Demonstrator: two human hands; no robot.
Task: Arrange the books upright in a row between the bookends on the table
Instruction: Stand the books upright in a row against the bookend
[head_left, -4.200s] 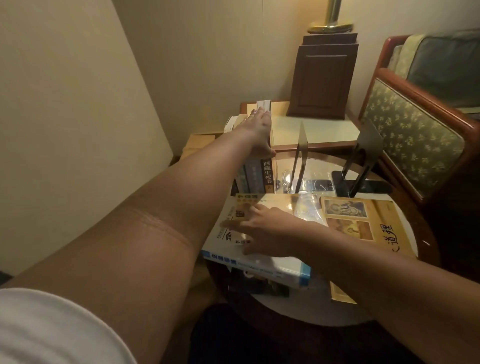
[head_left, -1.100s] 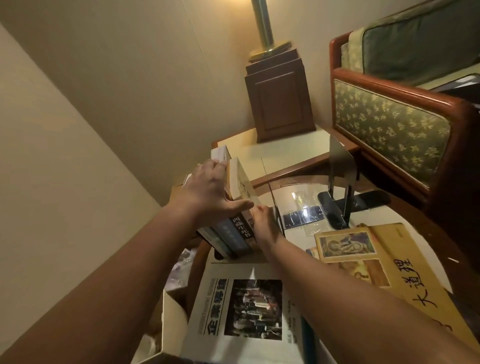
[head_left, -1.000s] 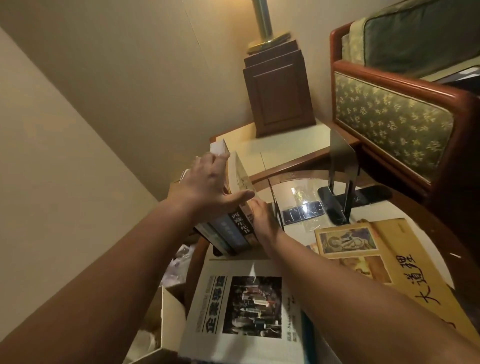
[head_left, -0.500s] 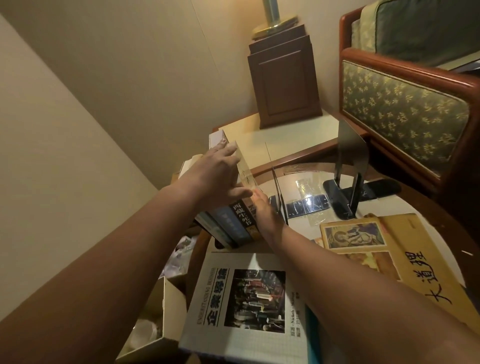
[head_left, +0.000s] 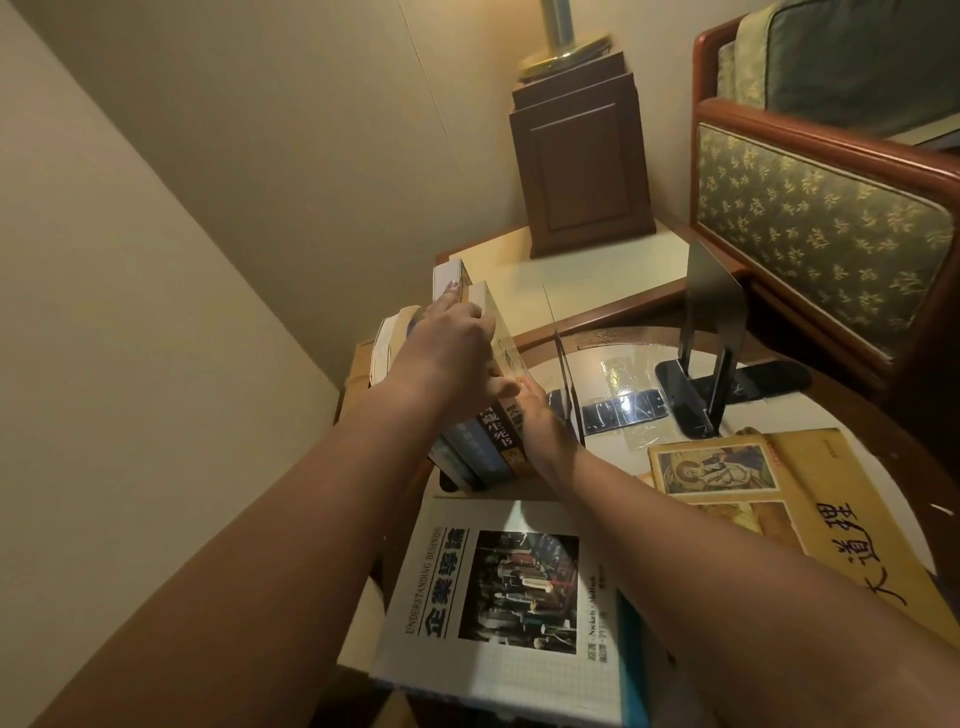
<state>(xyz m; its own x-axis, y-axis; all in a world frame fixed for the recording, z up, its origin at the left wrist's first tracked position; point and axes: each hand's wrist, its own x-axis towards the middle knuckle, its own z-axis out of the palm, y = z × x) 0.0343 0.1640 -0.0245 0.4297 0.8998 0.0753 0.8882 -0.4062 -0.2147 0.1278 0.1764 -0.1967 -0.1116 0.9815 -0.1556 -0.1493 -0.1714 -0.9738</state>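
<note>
Several upright books (head_left: 491, 439) lean to the left at the left edge of the round table (head_left: 862, 415). My left hand (head_left: 447, 353) lies over their tops, thumb down on the right-hand side. My right hand (head_left: 537, 415) presses against the outermost book's cover, its fingertips hidden under my left thumb. A thin bookend (head_left: 563, 364), seen edge-on, stands just right of that hand. A second black bookend (head_left: 714, 332) stands farther right. A white book (head_left: 498, 587) and a large yellow book (head_left: 841, 525) lie flat near me.
A small picture book (head_left: 714, 467) lies on the yellow one. A clear plastic sheet (head_left: 623, 384) lies between the bookends. Behind the round table are a side table (head_left: 571, 275) with a wooden lamp base (head_left: 582, 161) and, at right, a padded wooden armchair (head_left: 821, 218).
About four seconds ago my right hand was on the flat books; it is now at the upright row. In the last second my left hand slid slightly farther along the book tops.
</note>
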